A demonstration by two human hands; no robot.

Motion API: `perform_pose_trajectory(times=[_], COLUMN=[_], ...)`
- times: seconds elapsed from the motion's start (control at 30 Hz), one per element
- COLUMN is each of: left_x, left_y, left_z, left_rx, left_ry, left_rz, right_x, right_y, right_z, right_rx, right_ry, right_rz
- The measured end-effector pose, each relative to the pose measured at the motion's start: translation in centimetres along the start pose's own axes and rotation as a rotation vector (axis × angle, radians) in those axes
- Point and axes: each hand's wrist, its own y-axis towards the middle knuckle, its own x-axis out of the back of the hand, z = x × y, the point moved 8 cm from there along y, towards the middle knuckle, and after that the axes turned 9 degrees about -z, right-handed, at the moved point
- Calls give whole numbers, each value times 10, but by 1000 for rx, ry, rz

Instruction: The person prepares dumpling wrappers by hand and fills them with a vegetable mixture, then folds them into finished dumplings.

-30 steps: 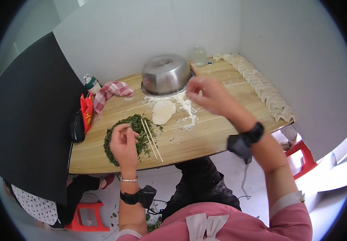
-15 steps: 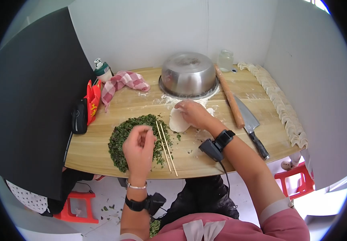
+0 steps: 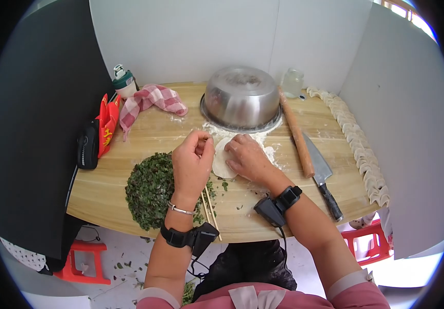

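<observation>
Probably the dough [image 3: 221, 166], lying flat on the worktop [image 3: 106, 141] before the bowl [image 3: 242, 98], is light, soft, easily torn; best hold its edge. Right hand [image 3: 250, 158] touches it, left hand [image 3: 192, 162] curls beside; whether either grips, I cannot tell.

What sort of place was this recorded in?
Probably a screened-off food-preparation booth, judging by the upright panels, the row of dumplings and the rolling pin.
</observation>
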Motion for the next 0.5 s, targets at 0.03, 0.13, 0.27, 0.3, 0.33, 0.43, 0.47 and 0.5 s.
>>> perform_pose_trajectory(times=[0.03,0.13,0.27,0.3,0.33,0.43,0.47,0.5], left_x=[1,6,6,6,6,9,10,11], left_y=[-1,-1,-1,-1,-1,0,0,0], left_z=[1,1,5,6,6,5,8,9], left_rx=[3,-9,14,11,14,-9,-5,-1], left_ry=[1,57,54,56,57,111,104,99], left_rz=[-1,-35,-44,-39,-40,-62,-68,-74], right_x=[-2,-3,-5,-2,1,11,7,1], right_y=[1,3,5,5,4,4,1,-2], right_z=[0,-1,-1,0,2,17,23,28], right_rx=[-1,5,-34,-45,-45,20,41,61], right_ry=[1,41,59,71,73,102,114,126], right_rz=[3,-17,-18,-42,-39,-8,81,172])
